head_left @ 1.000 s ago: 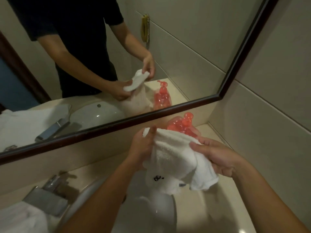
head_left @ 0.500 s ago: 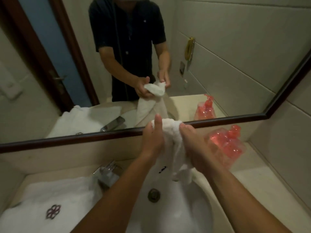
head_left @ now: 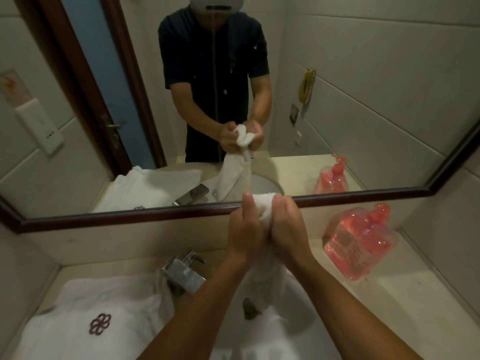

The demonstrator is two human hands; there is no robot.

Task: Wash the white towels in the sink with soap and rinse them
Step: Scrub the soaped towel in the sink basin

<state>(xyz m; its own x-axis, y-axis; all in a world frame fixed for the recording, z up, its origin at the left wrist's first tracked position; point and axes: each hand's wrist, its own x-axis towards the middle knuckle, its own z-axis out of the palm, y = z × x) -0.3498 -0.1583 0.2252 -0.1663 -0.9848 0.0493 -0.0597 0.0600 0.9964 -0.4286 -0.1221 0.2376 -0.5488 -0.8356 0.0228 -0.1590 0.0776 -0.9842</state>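
Note:
I hold a small white towel point(head_left: 264, 207) bunched between both hands above the white sink point(head_left: 291, 331). My left hand point(head_left: 245, 228) grips its left side and my right hand point(head_left: 287, 227) grips its right side, knuckles close together. The towel's lower part point(head_left: 267, 284) hangs down between my wrists toward the drain point(head_left: 250, 309). A larger white towel with a dark flower emblem point(head_left: 85, 318) lies on the counter left of the sink. A pink soap bottle wrapped in clear plastic point(head_left: 359, 244) stands on the counter to the right.
A chrome tap point(head_left: 185, 274) sits behind the sink at its left. A dark-framed mirror point(head_left: 130, 216) runs along the wall behind the counter and reflects a person wringing the towel. A tiled wall closes the right side.
The view swung left and down from the soap bottle to the sink. My hands moved closer together and bunched the spread-out towel into a tight twist over the basin.

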